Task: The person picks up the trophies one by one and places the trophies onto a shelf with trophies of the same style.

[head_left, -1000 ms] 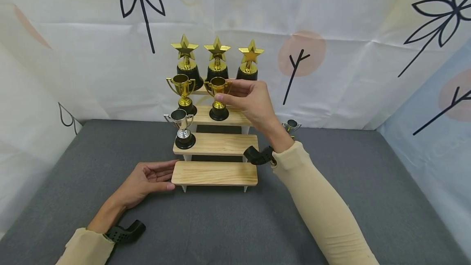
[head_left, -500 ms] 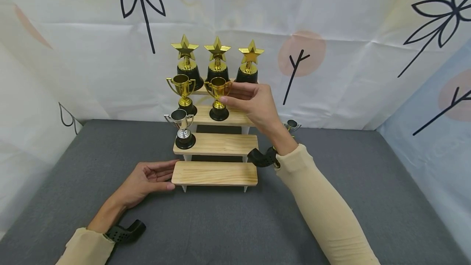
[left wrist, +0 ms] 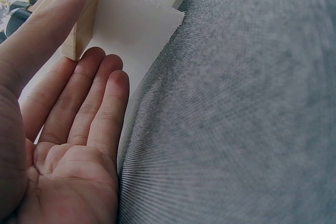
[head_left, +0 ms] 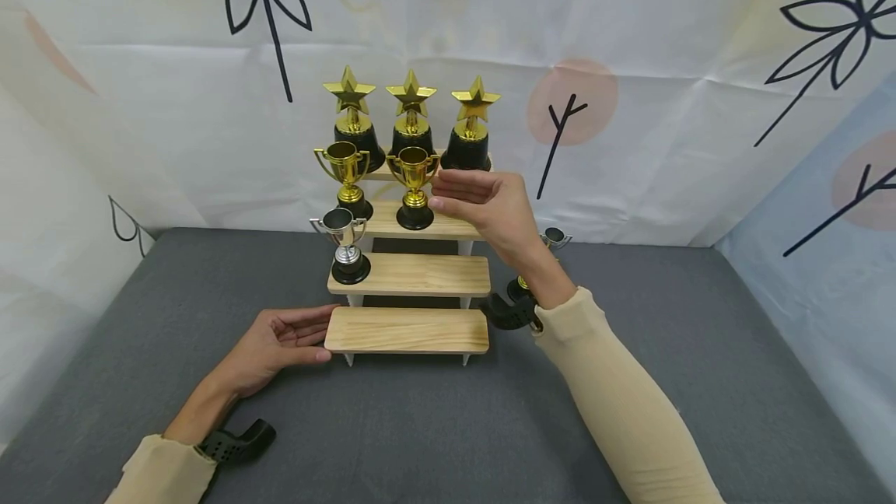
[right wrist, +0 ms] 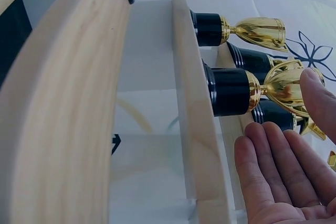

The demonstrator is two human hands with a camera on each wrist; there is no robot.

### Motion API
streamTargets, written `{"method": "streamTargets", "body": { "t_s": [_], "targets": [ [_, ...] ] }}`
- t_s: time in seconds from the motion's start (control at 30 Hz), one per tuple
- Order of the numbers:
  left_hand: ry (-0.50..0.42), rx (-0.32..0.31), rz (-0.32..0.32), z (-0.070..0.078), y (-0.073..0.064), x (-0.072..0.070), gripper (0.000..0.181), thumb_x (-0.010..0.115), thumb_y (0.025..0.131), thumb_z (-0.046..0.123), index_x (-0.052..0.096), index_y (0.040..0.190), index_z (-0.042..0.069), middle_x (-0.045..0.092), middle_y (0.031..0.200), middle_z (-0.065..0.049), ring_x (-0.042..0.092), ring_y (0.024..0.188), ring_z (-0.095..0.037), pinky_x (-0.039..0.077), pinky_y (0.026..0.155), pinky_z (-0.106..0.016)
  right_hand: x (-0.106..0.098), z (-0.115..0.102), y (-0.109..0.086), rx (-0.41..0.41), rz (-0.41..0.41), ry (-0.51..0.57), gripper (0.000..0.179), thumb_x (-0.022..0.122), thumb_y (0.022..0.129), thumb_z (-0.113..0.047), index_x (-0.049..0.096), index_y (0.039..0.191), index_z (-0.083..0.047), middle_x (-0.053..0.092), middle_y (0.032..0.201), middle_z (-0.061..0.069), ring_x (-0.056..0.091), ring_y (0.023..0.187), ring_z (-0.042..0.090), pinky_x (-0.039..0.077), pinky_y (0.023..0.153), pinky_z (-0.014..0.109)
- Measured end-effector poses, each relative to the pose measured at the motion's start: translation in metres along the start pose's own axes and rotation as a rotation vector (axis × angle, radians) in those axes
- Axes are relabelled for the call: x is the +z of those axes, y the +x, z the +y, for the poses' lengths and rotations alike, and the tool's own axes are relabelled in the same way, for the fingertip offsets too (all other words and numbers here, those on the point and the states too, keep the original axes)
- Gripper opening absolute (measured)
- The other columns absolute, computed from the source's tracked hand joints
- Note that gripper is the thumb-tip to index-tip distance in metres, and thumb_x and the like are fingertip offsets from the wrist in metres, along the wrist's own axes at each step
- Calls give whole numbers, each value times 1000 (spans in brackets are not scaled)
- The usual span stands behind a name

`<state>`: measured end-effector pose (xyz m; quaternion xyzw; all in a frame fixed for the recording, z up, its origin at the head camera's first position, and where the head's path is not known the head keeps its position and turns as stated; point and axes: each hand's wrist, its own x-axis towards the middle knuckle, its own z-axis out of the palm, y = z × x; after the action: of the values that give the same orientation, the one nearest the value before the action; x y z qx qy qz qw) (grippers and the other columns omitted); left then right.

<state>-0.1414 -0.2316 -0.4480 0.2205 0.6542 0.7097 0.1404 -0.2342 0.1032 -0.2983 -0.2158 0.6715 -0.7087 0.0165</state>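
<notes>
A tiered wooden display stand (head_left: 406,330) stands on the grey cloth. My left hand (head_left: 280,348) rests against the left end of its lowest shelf, its straight fingers (left wrist: 94,103) by the white side support in the left wrist view. On the third tier up, a gold cup trophy (head_left: 413,169) stands upright in the middle. My right hand (head_left: 490,208) is just right of it, fingers extended, holding nothing; whether a fingertip touches the cup I cannot tell. Left of that cup is another gold cup trophy (head_left: 346,166). A silver cup trophy (head_left: 344,236) stands on the tier below, at the left.
On the top tier stand three gold star trophies (head_left: 411,96) with black bases. Partly hidden behind my right wrist, more trophies stand on the cloth, one with a dark-mouthed cup (head_left: 554,238). A white patterned backdrop (head_left: 672,138) rises behind the stand.
My right hand has let go of the middle gold cup trophy and drawn back right and slightly down, uncovering more of the right star trophy's base. The left hand has stayed put.
</notes>
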Motion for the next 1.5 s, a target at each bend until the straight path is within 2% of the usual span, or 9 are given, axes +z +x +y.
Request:
{"method": "streamTargets", "body": {
  "t_s": [0.23,0.5,0.63,0.87,0.97,1.17,1.3,1.5],
  "targets": [
    [1,-3,2,-1,0,-1,67,71,85,-16,36,142,-25,60,138,1,60,125,-15,54,100,-33,-4,2,-9,-3,15,-16,44,75,87,8,64,129,9,67,124,25,68,114,30,59,96,39],
    [9,-6,10,-2,0,-2,68,72,85,-16,36,142,-25,60,138,1,60,124,-15,54,100,-33,-9,3,-23,18,34,26,44,72,87,13,62,129,12,68,122,26,67,114,36,60,94,41],
    [6,-2,6,-2,0,-2,68,72,85,-16,36,142,-25,60,138,1,60,124,-15,54,100,-33,-11,5,-31,13,42,17,45,72,86,14,63,129,11,68,122,25,69,112,32,60,94,42],
    [12,-5,9,-2,0,-2,68,71,85,-16,36,142,-24,60,138,0,61,124,-15,54,99,-32,-16,7,-44,-3,51,3,44,73,86,15,62,128,13,66,122,29,65,114,43,59,96,41],
    [14,-7,12,-2,0,-1,68,72,85,-16,37,142,-24,60,139,-2,61,124,-15,54,100,-32,-18,7,-50,-11,55,2,44,72,86,15,62,128,14,67,121,28,66,113,42,58,97,41],
    [18,-14,17,-1,0,-1,68,72,85,-15,37,142,-24,58,141,-10,61,124,-16,54,100,-33,-22,8,-61,-4,71,-8,44,72,86,14,62,129,13,71,119,20,70,110,27,59,96,40],
    [17,-12,18,-1,0,-1,68,72,84,-15,37,142,-24,59,140,-9,61,124,-16,54,100,-33,-24,9,-68,-13,81,-7,44,72,86,14,62,129,14,72,117,16,71,108,23,59,95,40],
    [8,-4,10,-2,0,-1,67,72,85,-16,37,142,-25,61,138,-2,60,124,-16,54,100,-32,-28,10,-76,4,94,-21,45,74,85,13,63,128,13,72,117,17,70,110,28,60,94,40]
  ]
}}
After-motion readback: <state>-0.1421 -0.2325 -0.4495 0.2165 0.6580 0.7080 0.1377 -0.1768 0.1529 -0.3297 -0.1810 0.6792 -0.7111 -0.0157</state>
